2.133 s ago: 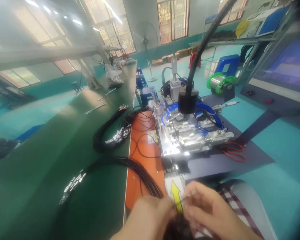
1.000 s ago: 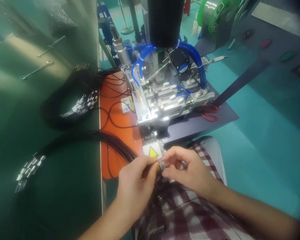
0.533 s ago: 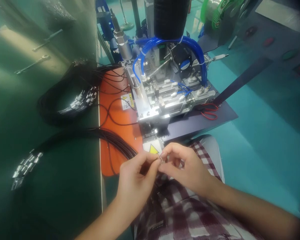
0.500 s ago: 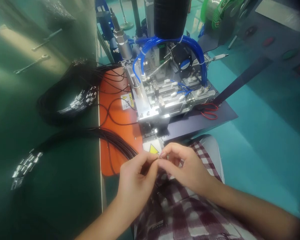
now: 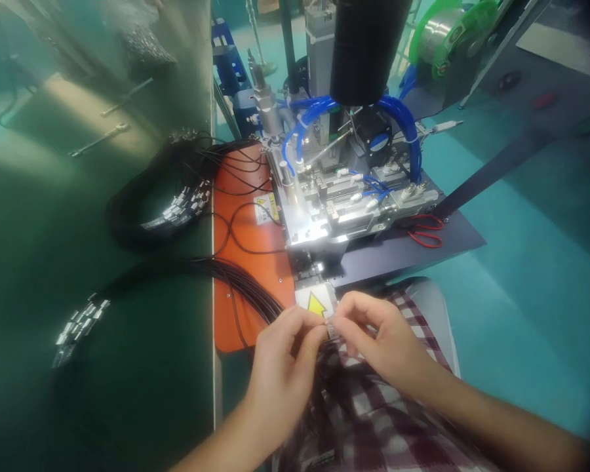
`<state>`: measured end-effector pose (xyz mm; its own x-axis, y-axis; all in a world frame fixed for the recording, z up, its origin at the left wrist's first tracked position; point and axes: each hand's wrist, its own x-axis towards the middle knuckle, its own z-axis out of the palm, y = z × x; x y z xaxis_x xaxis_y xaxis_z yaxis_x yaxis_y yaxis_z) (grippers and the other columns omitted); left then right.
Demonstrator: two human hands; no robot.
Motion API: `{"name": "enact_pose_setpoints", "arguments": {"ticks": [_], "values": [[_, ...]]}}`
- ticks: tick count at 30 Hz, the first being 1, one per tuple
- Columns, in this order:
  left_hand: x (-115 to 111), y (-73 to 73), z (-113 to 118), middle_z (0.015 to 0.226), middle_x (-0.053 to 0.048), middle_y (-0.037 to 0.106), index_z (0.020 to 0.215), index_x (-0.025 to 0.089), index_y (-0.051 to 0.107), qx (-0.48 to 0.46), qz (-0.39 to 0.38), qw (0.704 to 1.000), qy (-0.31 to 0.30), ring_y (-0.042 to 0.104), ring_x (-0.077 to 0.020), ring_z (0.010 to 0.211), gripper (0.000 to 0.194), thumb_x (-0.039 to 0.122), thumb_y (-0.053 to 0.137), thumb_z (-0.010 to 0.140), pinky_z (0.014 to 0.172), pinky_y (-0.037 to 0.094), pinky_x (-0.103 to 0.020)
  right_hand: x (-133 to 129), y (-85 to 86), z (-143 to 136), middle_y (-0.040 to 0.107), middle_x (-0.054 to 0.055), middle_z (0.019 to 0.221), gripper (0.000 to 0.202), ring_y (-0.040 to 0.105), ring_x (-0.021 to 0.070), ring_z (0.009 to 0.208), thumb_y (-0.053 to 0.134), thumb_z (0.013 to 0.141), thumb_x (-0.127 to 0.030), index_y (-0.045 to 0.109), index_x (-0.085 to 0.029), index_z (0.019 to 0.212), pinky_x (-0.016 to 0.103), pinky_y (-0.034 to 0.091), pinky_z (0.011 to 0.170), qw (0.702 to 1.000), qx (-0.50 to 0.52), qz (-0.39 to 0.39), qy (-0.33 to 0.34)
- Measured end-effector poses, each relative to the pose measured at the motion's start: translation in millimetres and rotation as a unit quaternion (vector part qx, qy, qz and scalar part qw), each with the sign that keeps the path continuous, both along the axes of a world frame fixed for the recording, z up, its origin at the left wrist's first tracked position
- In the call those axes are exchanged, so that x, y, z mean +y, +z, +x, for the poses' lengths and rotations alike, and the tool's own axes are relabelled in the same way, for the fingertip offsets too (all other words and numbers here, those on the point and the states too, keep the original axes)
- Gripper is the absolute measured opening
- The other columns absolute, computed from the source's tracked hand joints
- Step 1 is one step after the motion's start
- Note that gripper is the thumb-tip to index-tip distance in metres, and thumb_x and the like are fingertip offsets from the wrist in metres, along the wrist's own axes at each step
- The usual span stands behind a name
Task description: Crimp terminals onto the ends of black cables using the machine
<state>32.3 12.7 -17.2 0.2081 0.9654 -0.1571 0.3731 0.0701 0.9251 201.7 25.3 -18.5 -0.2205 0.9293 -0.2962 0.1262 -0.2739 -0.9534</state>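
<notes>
My left hand (image 5: 288,354) is closed in a pinch, and my right hand (image 5: 378,334) pinches just beside it. Between the fingertips is something tiny, too small to make out. Both hands are over my lap, in front of a white plate with a yellow arrow (image 5: 316,302). A bundle of black cables (image 5: 246,283) curves across the orange board (image 5: 253,252) and passes behind my left hand. Its far end on the green table (image 5: 142,367) carries several silver connectors (image 5: 82,322).
Beyond my hands stands a metal machine (image 5: 319,203) with blue tubes (image 5: 408,118). A second cable coil (image 5: 128,210) lies at left near two wrenches (image 5: 101,139). A green spool (image 5: 440,33), red wire (image 5: 427,231) and black post (image 5: 368,52) are at the back and right.
The view has shifted, so the machine, cables and hands appear further right and slightly lower. My fingertips are still together, now with a small gap between the two pinches.
</notes>
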Motion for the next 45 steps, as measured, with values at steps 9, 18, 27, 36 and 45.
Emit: {"name": "enact_pose_setpoints", "arguments": {"ticks": [9,18,27,36,45], "values": [[8.4,5.0,1.3,0.059,0.003,0.056,0.083,0.016,0.06,-0.145,-0.15,0.977,0.033,0.044,-0.005,0.042,0.021,0.037,0.06,0.086,0.04,0.033,-0.016,4.1,2.2,-3.6,0.052,-0.006,0.057,0.014,0.049,0.0066,0.048,0.059,0.082,-0.022,0.056,-0.018,0.069,0.019,0.04,0.048,0.999,0.033,-0.037,-0.016],[10.6,3.6,2.2,0.061,0.001,0.062,0.087,0.017,0.064,-0.129,-0.137,0.981,0.04,0.045,-0.0057,0.042,0.017,0.034,0.061,0.085,0.039,0.035,-0.017,-0.1,-2.3,2.1,0.056,-0.004,0.062,0.011,0.052,0.0084,0.055,0.062,0.084,-0.026,0.061,-0.018,0.077,0.021,0.042,0.053,1.0,-0.001,0.003,-0.024],[6.3,-5.3,-1.3,0.074,0.0,0.062,0.079,0.019,0.064,-0.067,-0.052,0.996,0.025,0.055,-0.0111,0.062,0.008,0.026,0.066,0.083,0.057,0.047,-0.023,0.0,-7.1,1.5,0.054,-0.006,0.061,0.008,0.051,0.0069,0.051,0.057,0.087,-0.021,0.06,-0.018,0.079,0.02,0.042,0.051,0.999,0.028,-0.032,-0.009],[4.2,-8.3,-0.8,0.077,0.0,0.06,0.077,0.021,0.06,-0.026,0.007,1.0,-0.007,0.056,-0.0134,0.074,0.011,0.023,0.06,0.088,0.064,0.045,-0.025,-4.2,-14.7,5.1,0.05,-0.007,0.062,0.01,0.051,0.0069,0.053,0.051,0.092,-0.018,0.057,-0.02,0.083,0.02,0.042,0.054,0.999,0.02,0.009,0.023],[22.3,4.7,-8.7,0.063,0.001,0.056,0.082,0.019,0.068,-0.099,-0.194,0.972,-0.085,0.049,-0.0094,0.057,0.018,0.033,0.059,0.088,0.053,0.04,-0.021,1.8,-18.2,11.5,0.052,-0.003,0.08,0.016,0.052,0.0064,0.06,0.049,0.091,-0.01,0.058,-0.019,0.082,0.022,0.045,0.059,0.989,0.005,0.137,0.061]]}}
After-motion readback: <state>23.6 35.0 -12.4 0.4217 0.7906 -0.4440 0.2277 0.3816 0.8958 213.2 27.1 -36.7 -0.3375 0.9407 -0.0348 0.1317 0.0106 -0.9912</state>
